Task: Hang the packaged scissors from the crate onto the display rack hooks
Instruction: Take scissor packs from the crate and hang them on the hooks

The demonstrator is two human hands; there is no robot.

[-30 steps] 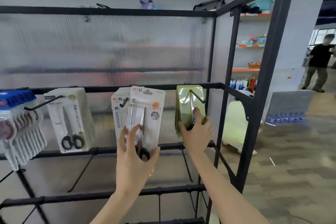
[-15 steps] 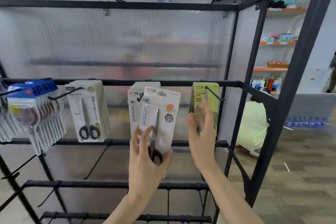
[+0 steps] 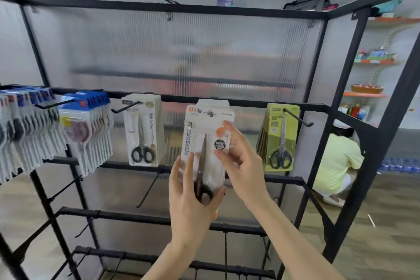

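Holding the lower end of a white scissors package [image 3: 205,143], the left hand [image 3: 193,202] curls its fingers behind the card and lays its thumb over the front, beside the black handles. The right hand [image 3: 242,166] touches the package's right edge with loosely spread fingers, the fingertips resting near a round black sticker; whether it truly pinches the card cannot be told. The package stands upright, its hang hole level with a hook [image 3: 211,113] on the middle rail of the display rack [image 3: 318,107], in front of like packs. Its face reads "SCISSORS" vertically. To the right hangs a green pack stack [image 3: 280,136] marked "SCISSORS" and "GRIP"; to the left, a white pack stack [image 3: 142,130] with vertical Japanese lettering, then blue-topped packs [image 3: 88,134] fanned on further hooks. Bare hooks jut from the lower rails. Behind the ribbed translucent panel [image 3: 181,52] shapes are blurred. Beyond the frame at right, a person in a pale yellow top [image 3: 336,161] crouches near shelves [image 3: 368,95] of goods.
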